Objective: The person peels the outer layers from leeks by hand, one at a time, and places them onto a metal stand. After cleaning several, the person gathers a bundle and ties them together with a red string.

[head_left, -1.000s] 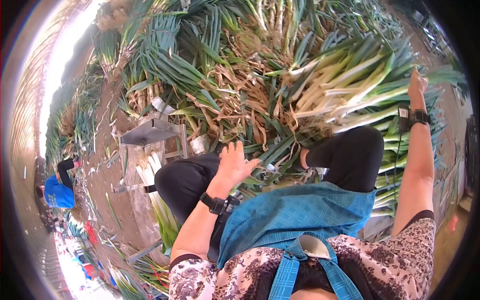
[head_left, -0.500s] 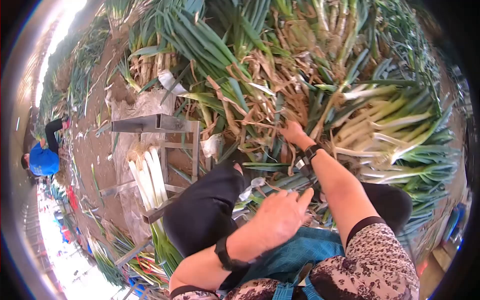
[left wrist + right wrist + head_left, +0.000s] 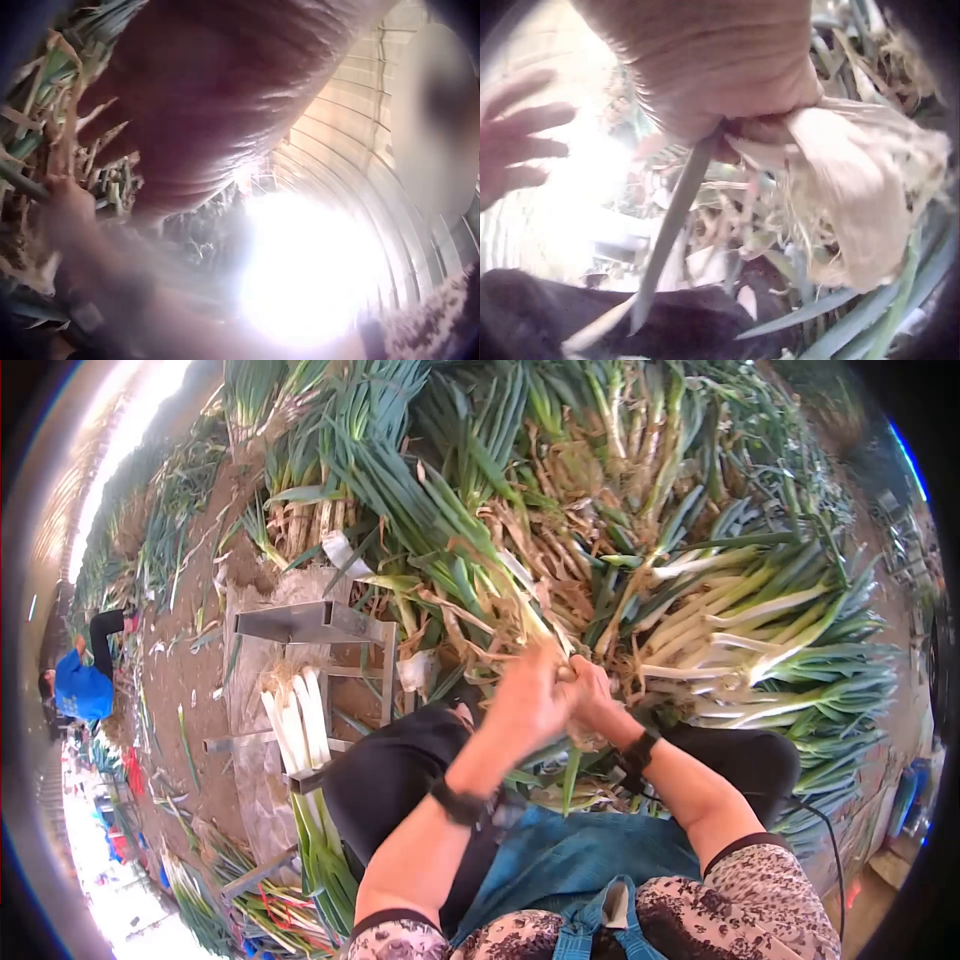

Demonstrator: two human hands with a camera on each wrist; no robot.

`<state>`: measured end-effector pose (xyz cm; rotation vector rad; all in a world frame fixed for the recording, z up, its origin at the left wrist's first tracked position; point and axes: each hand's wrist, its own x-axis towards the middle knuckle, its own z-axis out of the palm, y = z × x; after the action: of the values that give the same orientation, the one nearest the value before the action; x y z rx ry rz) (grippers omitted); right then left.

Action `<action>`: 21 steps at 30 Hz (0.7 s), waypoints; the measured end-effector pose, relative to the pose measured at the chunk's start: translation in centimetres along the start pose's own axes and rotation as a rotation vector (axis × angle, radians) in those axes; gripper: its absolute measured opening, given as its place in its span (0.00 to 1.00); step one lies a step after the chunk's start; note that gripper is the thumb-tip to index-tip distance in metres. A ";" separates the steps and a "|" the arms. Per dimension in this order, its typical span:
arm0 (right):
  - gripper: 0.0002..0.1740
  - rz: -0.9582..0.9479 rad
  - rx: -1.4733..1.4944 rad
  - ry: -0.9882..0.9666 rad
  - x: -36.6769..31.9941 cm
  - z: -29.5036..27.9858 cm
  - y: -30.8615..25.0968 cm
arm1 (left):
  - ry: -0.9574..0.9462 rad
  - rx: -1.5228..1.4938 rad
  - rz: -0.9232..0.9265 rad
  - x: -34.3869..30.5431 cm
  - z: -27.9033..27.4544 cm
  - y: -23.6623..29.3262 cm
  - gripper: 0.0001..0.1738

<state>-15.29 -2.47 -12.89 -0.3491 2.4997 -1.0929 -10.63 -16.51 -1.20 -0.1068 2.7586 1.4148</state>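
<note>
In the head view, the right hand (image 3: 592, 690) grips the lower end of a leek (image 3: 535, 622) above the pile, its green leaves pointing away. Withered leaves (image 3: 855, 195) and a narrow green blade (image 3: 673, 225) hang from the right hand (image 3: 712, 64) in the right wrist view. The left hand (image 3: 528, 700) is blurred beside it. Its fingers are spread apart in the right wrist view, where the left hand (image 3: 517, 139) is away from the leek. The left wrist view has the left palm (image 3: 202, 97) large, fingertips partly hidden.
Peeled white leeks (image 3: 740, 630) lie in a heap at the right. A metal frame (image 3: 325, 622) stands left of the knees, with a leek bundle (image 3: 300, 730) resting across it. Untrimmed leeks (image 3: 380, 460) cover the far ground. Another person (image 3: 85, 685) in blue is far left.
The right hand moved from the far right into the withered leaves and now holds a leek. The left hand has come up beside it from near the lap.
</note>
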 end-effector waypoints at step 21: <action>0.29 0.189 0.621 -0.145 -2.6 -7.9 -6.7 | 0.083 -1.733 -0.388 -2.0 5.9 -2.0 0.22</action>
<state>-16.01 -0.86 -2.41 -0.0094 1.8949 -1.6110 -8.41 -12.78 -6.08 -0.6277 0.6475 2.9442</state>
